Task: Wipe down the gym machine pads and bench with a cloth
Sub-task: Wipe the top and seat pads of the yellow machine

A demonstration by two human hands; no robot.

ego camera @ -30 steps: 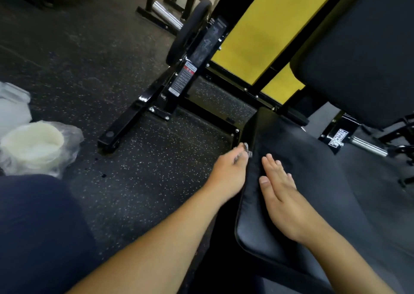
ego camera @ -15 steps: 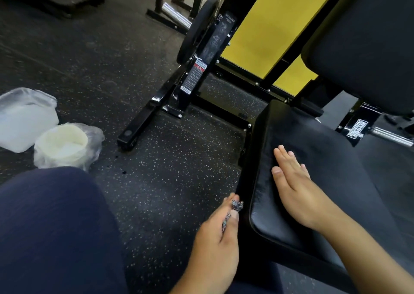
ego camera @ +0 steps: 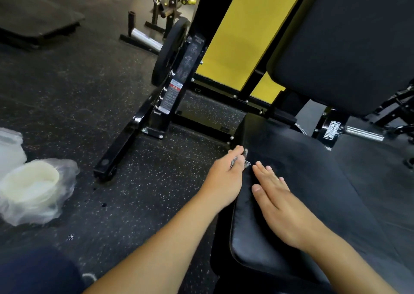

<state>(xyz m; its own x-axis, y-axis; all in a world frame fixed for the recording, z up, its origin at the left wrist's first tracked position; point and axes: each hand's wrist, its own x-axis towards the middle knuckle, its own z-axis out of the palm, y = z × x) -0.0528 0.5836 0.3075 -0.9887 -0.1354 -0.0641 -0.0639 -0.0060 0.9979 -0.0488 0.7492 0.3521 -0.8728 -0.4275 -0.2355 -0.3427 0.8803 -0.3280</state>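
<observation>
Wiping the seat pad (ego camera: 313, 192) looks underway: the left hand (ego camera: 226, 177) pinches a small patterned cloth (ego camera: 246, 159) against its left edge, the right hand (ego camera: 277, 199) rests flat, and the next stroke probably calls for steady pressure.

**Surfaces and Finishes**

The seat pad (ego camera: 302, 181) looks like smooth black vinyl with a dull sheen. The frame (ego camera: 125, 141) is glossy black painted metal; the bar (ego camera: 364, 134) is bright chrome. The floor (ego camera: 67, 87) is matt, speckled rubber. The bag (ego camera: 65, 181) is thin clear plastic.
</observation>
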